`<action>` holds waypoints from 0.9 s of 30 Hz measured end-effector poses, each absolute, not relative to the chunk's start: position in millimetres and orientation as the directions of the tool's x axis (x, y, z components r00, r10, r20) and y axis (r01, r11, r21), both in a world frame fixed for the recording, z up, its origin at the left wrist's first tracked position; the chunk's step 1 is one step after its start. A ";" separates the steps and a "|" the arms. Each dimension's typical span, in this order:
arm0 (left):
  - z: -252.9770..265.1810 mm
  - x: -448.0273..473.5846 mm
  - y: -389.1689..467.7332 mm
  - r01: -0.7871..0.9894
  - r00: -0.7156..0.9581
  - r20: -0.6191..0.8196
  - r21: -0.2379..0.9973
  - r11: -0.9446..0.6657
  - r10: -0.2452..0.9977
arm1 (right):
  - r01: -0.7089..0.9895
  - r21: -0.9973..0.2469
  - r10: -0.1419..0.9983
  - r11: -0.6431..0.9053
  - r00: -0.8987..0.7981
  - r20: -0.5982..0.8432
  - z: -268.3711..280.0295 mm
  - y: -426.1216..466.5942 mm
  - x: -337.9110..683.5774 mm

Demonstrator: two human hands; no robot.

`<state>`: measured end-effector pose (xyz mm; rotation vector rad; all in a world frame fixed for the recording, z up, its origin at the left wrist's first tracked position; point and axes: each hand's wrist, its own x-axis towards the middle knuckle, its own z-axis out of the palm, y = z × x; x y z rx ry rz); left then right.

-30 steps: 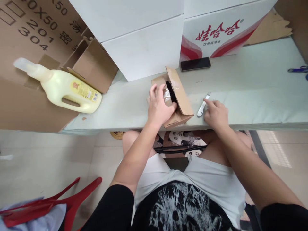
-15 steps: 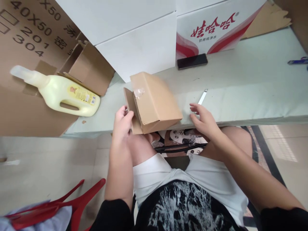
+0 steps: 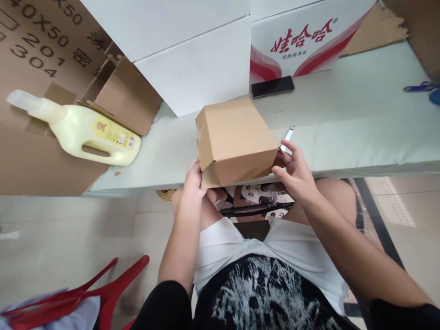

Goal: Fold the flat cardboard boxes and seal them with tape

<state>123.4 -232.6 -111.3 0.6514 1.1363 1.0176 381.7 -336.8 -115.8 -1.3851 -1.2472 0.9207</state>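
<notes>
A small brown cardboard box (image 3: 240, 130) is tilted over the front edge of the table, its broad plain side facing up. My left hand (image 3: 194, 179) grips its lower left end, by a loose flap, with the fingertips partly hidden behind the cardboard. At the opposite end, my right hand (image 3: 296, 173) is curled against the box, thumb near the front corner and fingers on the end face. Just beyond the right fingers lies a slim white tool with a metal tip (image 3: 288, 136); its kind is unclear.
A black phone (image 3: 273, 86) lies before a white printed carton (image 3: 302, 48). White boxes (image 3: 195, 68) stand at the back. On the left are a pale yellow pump bottle (image 3: 99, 135), an open brown box (image 3: 127, 96) and a large carton (image 3: 20, 151). A red chair (image 3: 127, 279) stands lower left.
The cardboard box has turned and shifted right, its open flap end now facing away from view. My right hand has come onto its right end; my left hand moved right with the flap.
</notes>
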 end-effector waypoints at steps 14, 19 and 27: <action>-131.7 124.1 -237.3 0.113 -0.048 -0.223 0.967 0.227 0.974 | 0.360 -0.933 0.941 -0.022 0.321 0.101 -133.4 -337.5 386.2; -118.1 127.9 -248.7 0.243 0.142 -0.057 0.970 0.021 0.988 | 0.356 -0.934 0.930 -0.039 0.354 0.096 -130.7 -337.2 378.7; -116.7 135.1 -255.5 0.041 0.302 -0.052 0.998 0.041 0.952 | 0.416 -0.853 0.818 -0.314 0.575 -0.020 -122.4 -338.4 375.7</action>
